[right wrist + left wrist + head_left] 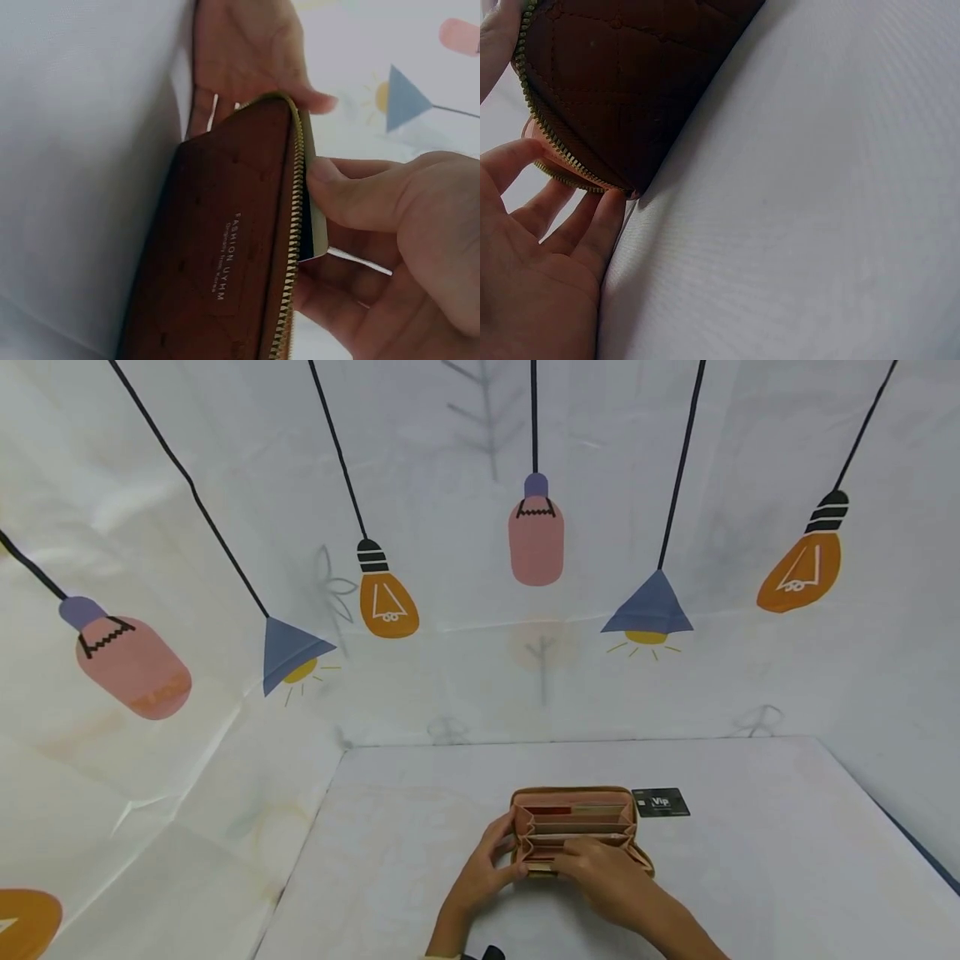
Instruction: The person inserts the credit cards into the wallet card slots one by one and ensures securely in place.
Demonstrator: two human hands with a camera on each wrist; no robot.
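A brown quilted zip wallet [577, 796] stands unzipped on the white table, its pleated compartments facing up. My left hand [483, 870] grips its left end; in the left wrist view the fingers [604, 221] touch the brass zipper edge. At the front compartment, my right hand [603, 877] pinches a card [319, 217] with a pale face and dark back, partly tucked behind the wallet's front wall. How far down the card sits is hidden. Beside the wallet's right end lies a black card [661, 802] marked "Vip".
The white table [405, 827] meets a white sheet [465, 685] printed with hanging lamps at the back and left. Inside the wallet's rear compartments, reddish and pale edges show. A small black object [492, 952] is at the bottom edge near my left wrist.
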